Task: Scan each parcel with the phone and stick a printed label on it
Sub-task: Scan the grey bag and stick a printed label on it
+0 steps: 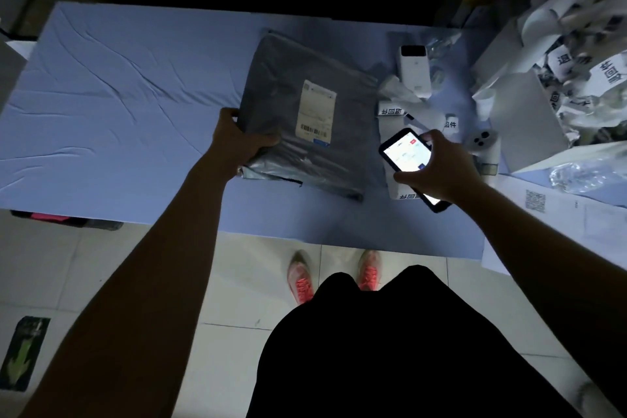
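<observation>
Black clothing (390, 349) is filling the bottom of my feed, with two bare forearms stretching out over it toward a table (118, 112) draped in pale blue cloth. Ahead of them, a grey plastic mailer parcel (288, 71) is lying flat on the cloth, crinkled and dull in the dim light. A white shipping label (316, 111) with a barcode is facing up on top of it. I am seeing the left hand (237, 142) gripping the parcel at its near-left edge, thumb lying across the top and fingers curling round the side. Just right of the parcel and apart from it, the right hand (444, 170) is holding a phone (405, 154) over the table, fingers and thumb curling round its edges. The lit screen is facing up toward the camera, and the phone is sitting at a slant. Beyond the phone, printed labels (390, 111) are lying beside a white label printer (414, 69).
</observation>
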### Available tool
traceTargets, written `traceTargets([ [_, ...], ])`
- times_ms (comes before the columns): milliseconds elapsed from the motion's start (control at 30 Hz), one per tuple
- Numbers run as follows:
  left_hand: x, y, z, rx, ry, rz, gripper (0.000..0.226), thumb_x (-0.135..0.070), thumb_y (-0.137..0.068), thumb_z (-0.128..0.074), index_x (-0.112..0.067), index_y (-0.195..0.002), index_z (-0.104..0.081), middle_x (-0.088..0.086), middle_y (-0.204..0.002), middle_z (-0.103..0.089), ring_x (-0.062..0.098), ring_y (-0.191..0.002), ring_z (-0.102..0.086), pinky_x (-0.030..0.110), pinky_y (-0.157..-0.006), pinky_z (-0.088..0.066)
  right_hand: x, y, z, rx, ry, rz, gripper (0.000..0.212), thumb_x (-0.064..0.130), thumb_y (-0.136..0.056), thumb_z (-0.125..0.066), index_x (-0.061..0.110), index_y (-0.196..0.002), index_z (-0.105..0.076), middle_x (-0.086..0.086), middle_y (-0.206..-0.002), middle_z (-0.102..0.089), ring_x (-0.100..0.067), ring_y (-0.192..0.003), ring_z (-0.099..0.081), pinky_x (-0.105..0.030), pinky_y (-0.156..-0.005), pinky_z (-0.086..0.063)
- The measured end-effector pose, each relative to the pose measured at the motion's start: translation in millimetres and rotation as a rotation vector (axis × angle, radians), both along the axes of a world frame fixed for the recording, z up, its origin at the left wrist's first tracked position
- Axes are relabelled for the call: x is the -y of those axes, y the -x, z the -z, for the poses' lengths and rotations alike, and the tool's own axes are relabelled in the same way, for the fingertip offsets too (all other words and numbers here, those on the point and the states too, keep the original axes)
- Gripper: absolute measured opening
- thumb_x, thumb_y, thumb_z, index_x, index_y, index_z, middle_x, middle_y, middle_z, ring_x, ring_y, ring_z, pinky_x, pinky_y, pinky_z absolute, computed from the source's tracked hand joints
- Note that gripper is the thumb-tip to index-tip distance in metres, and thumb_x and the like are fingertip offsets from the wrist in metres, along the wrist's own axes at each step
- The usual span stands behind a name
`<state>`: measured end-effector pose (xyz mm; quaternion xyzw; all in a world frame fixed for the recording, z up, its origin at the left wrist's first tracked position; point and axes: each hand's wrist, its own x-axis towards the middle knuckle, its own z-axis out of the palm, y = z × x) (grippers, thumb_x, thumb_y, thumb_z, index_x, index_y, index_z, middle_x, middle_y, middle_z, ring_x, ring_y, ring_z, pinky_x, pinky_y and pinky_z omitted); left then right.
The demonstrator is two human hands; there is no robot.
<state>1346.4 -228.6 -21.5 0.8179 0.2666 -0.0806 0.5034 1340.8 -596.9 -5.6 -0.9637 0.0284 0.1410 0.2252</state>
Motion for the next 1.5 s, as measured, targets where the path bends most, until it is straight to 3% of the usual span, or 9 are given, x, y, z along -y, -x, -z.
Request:
traceTargets([
  [200,29.6,3.2,17.7,-0.283,-0.414,0.129,0.079,-0.04,-0.08,-0.08,-0.012,-0.142,-0.041,0.019,-0.139,-0.049,0.037,-0.125,-0.047,0.047,-0.1,-0.046,35.5,23.4,37.9,0.058,-0.074,0.438,0.068,0.039,-0.064,-0.088,0.009,-0.116,-0.058,-0.01,-0.108,-0.066,-0.027,-0.097,-0.063,-0.035,-0.073,-0.051],
  [433,175.5,-5.3,5.3,0.085,-0.255,0.248,0.022,-0.027,-0.079,-0.075,-0.01,-0.091,-0.069,0.009,-0.083,-0.07,0.018,-0.07,-0.062,0.03,-0.061,-0.049,71.3,25.4,66.7,-0.077,0.055,0.481,0.076,0.05,-0.06,-0.089,0.008,-0.116,-0.06,-0.014,-0.111,-0.065,-0.033,-0.102,-0.065,-0.047,-0.082,-0.059],
  [533,238.6,4.8,17.5,-0.089,-0.154,0.451,0.049,-0.043,-0.073,-0.08,-0.008,-0.103,-0.065,0.013,-0.099,-0.067,0.024,-0.083,-0.063,0.035,-0.072,-0.054,77.3,24.6,77.6,-0.086,0.095,0.466,0.075,0.054,-0.061,-0.087,0.011,-0.117,-0.06,-0.011,-0.113,-0.064,-0.033,-0.106,-0.063,-0.044,-0.083,-0.057],
  [633,270.6,24.4,33.9,-0.106,-0.521,0.832,0.093,-0.061,-0.061,-0.083,-0.024,-0.137,-0.046,0.014,-0.132,-0.047,0.033,-0.118,-0.049,0.043,-0.095,-0.048,82.8,23.3,86.2,-0.073,0.117,0.434,0.077,0.059,-0.065,-0.084,0.014,-0.122,-0.058,-0.008,-0.118,-0.062,-0.031,-0.111,-0.061,-0.043,-0.084,-0.052],
  [733,281.2,34.4,46.1,-0.025,-0.772,0.895,0.085,-0.054,-0.07,-0.08,-0.03,-0.142,-0.042,0.009,-0.134,-0.041,0.032,-0.122,-0.046,0.044,-0.097,-0.044,87.1,20.3,90.6,-0.064,0.153,0.394,0.076,0.063,-0.067,-0.081,0.016,-0.122,-0.056,-0.007,-0.119,-0.059,-0.03,-0.114,-0.057,-0.042,-0.082,-0.05],
  [1033,287.8,8.8,17.1,0.276,0.058,0.301,0.043,0.004,-0.084,-0.07,-0.011,-0.123,-0.067,0.003,-0.099,-0.067,0.017,-0.072,-0.064,0.033,-0.068,-0.058,85.8,16.5,80.3,-0.005,0.027,0.267,0.072,0.057,-0.085,-0.07,0.012,-0.137,-0.048,-0.015,-0.14,-0.045,-0.037,-0.131,-0.041,-0.049,-0.104,-0.044],
  [1200,273.5,-24.0,-26.0,0.386,0.265,0.091,0.044,0.009,-0.087,-0.066,-0.011,-0.126,-0.064,-0.012,-0.102,-0.066,-0.001,-0.079,-0.072,0.018,-0.063,-0.058,60.5,-10.9,43.1,0.128,-0.519,0.024,0.05,0.02,-0.09,-0.069,0.014,-0.138,-0.058,-0.006,-0.135,-0.057,-0.025,-0.126,-0.049,-0.028,-0.103,-0.043],
  [1300,259.7,-40.1,-46.3,0.414,0.31,0.003,0.044,0.005,-0.087,-0.069,-0.009,-0.129,-0.064,-0.001,-0.116,-0.067,0.008,-0.094,-0.071,0.029,-0.075,-0.062,42.3,-31.4,20.3,0.031,-0.644,0.02,0.028,0.022,-0.093,-0.07,0.019,-0.121,-0.068,0.004,-0.113,-0.068,-0.002,-0.1,-0.061,-0.001,-0.077,-0.042],
  [1500,226.0,-71.3,-67.9,0.431,0.314,-0.023,0.05,-0.007,-0.087,-0.075,-0.011,-0.134,-0.058,-0.016,-0.115,-0.063,0.006,-0.095,-0.071,0.032,-0.077,-0.062,29.3,-44.9,-1.5,0.113,-0.824,0.063,0.019,0.019,-0.093,-0.073,0.0,-0.096,-0.071,-0.013,-0.095,-0.076,-0.033,-0.092,-0.07,-0.05,-0.084,-0.058],
])
